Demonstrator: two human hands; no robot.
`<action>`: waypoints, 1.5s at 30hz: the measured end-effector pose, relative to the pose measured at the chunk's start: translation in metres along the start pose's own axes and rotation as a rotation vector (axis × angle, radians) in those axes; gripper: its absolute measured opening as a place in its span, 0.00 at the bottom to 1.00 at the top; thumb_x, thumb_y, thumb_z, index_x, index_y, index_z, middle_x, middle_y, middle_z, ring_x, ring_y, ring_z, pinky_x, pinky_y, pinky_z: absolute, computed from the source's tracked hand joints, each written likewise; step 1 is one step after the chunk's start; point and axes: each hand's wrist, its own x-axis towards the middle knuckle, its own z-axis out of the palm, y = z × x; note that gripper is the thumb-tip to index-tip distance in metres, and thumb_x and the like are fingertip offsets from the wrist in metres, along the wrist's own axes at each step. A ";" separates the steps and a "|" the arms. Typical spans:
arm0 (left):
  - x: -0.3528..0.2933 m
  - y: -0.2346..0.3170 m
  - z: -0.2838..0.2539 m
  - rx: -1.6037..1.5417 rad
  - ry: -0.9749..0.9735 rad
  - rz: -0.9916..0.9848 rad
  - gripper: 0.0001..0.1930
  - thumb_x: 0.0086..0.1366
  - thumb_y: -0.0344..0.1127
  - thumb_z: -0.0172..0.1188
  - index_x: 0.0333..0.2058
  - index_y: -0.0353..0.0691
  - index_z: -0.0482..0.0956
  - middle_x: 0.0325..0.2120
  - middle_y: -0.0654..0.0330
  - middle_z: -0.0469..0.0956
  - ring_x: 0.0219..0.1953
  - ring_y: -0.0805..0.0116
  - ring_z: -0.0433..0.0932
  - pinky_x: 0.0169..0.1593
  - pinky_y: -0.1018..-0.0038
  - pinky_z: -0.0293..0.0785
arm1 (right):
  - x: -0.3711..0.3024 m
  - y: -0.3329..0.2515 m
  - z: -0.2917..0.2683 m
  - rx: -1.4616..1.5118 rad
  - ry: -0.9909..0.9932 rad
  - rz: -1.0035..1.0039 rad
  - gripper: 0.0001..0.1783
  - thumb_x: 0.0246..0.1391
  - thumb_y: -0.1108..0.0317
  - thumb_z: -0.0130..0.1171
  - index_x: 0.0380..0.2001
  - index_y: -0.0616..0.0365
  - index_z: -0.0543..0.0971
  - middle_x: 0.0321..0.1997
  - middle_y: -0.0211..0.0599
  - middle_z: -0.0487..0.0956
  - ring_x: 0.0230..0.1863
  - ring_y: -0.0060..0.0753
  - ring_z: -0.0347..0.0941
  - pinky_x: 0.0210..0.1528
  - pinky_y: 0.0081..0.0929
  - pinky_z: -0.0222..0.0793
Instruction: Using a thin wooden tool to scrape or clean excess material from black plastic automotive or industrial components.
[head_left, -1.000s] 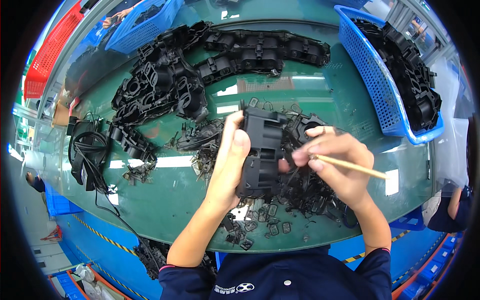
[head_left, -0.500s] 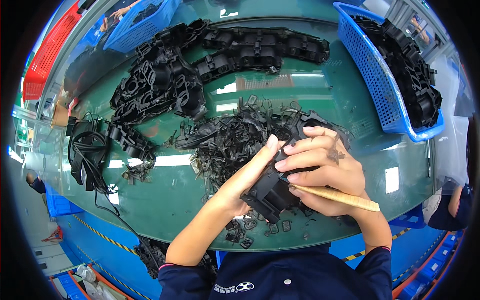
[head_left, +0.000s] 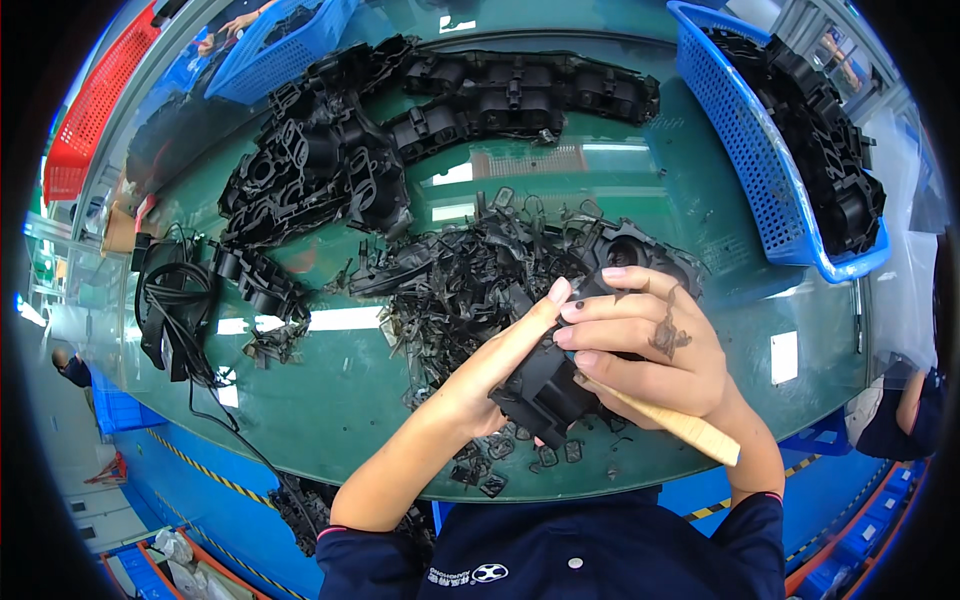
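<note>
Trimming step: left hand (head_left: 490, 375) and right hand (head_left: 650, 345) together clamp black moulded plastic part (head_left: 545, 390); wooden-handled tool (head_left: 670, 420) points toward 4 o'clock. Next likely needs blade repositioning.

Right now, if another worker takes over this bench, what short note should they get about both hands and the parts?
Left hand: cradles the black plastic moulded part from below, fingers closed on it.
Right hand: rests over the same part and grips a wooden-handled tool.
On the green table: a heap of black trimmings just beyond the hands, more moulded parts at the far left.
Blue basket on the right holds black parts.
How many are done or left cannot be judged.
</note>
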 end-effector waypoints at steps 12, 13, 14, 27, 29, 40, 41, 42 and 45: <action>0.007 -0.001 -0.017 -0.089 -0.233 -0.015 0.25 0.67 0.56 0.40 0.48 0.40 0.69 0.31 0.53 0.77 0.28 0.61 0.80 0.23 0.72 0.80 | -0.002 -0.005 0.011 0.623 0.444 0.529 0.05 0.43 0.82 0.59 0.27 0.67 0.75 0.32 0.47 0.79 0.35 0.38 0.76 0.40 0.32 0.72; 0.009 -0.002 -0.018 -0.108 -0.235 -0.001 0.25 0.67 0.55 0.40 0.48 0.40 0.69 0.31 0.53 0.77 0.28 0.61 0.80 0.23 0.72 0.80 | -0.002 -0.002 0.010 0.640 0.417 0.515 0.06 0.43 0.83 0.59 0.27 0.67 0.75 0.32 0.47 0.79 0.35 0.38 0.76 0.41 0.32 0.72; 0.011 -0.003 -0.019 -0.126 -0.239 0.012 0.24 0.67 0.54 0.40 0.48 0.39 0.69 0.31 0.53 0.77 0.28 0.62 0.80 0.22 0.72 0.80 | -0.002 0.001 0.009 0.656 0.390 0.500 0.06 0.43 0.83 0.59 0.27 0.67 0.75 0.32 0.47 0.79 0.35 0.38 0.76 0.42 0.32 0.72; 0.002 0.010 -0.010 0.039 -0.346 -0.125 0.54 0.52 0.79 0.25 0.61 0.35 0.49 0.40 0.48 0.71 0.31 0.60 0.79 0.24 0.69 0.80 | -0.006 0.012 0.006 0.392 0.225 0.318 0.10 0.40 0.83 0.61 0.29 0.65 0.75 0.34 0.46 0.79 0.37 0.40 0.77 0.41 0.31 0.72; 0.004 0.008 -0.020 0.004 -0.540 -0.014 0.57 0.45 0.82 0.21 0.64 0.41 0.43 0.44 0.46 0.69 0.38 0.56 0.77 0.28 0.63 0.81 | -0.013 0.017 0.019 0.312 0.395 0.297 0.10 0.42 0.83 0.60 0.32 0.67 0.74 0.30 0.43 0.78 0.27 0.33 0.76 0.29 0.22 0.70; 0.011 -0.013 -0.011 0.404 0.018 0.831 0.36 0.51 0.47 0.67 0.53 0.33 0.63 0.42 0.57 0.73 0.38 0.70 0.75 0.45 0.72 0.73 | 0.000 -0.008 0.012 0.423 0.449 0.731 0.04 0.50 0.80 0.56 0.31 0.66 0.73 0.32 0.37 0.77 0.33 0.23 0.75 0.35 0.18 0.70; 0.007 -0.010 -0.003 0.315 0.125 0.898 0.33 0.52 0.52 0.64 0.47 0.29 0.68 0.38 0.59 0.75 0.38 0.72 0.75 0.44 0.77 0.71 | 0.000 -0.007 0.012 0.515 0.470 0.722 0.04 0.51 0.80 0.55 0.32 0.66 0.73 0.33 0.39 0.77 0.35 0.24 0.75 0.37 0.19 0.70; 0.006 -0.010 -0.011 0.386 0.155 0.857 0.35 0.54 0.58 0.59 0.48 0.30 0.68 0.39 0.58 0.75 0.40 0.72 0.74 0.45 0.76 0.71 | -0.001 -0.007 0.013 0.607 0.490 0.711 0.04 0.51 0.81 0.55 0.32 0.66 0.72 0.34 0.40 0.77 0.37 0.25 0.75 0.39 0.19 0.70; 0.010 -0.010 -0.013 0.222 0.211 0.776 0.35 0.56 0.60 0.54 0.47 0.31 0.68 0.39 0.55 0.75 0.41 0.70 0.75 0.45 0.74 0.72 | 0.001 -0.007 0.014 0.743 0.461 0.638 0.04 0.51 0.82 0.54 0.32 0.67 0.71 0.37 0.43 0.76 0.41 0.28 0.74 0.43 0.21 0.70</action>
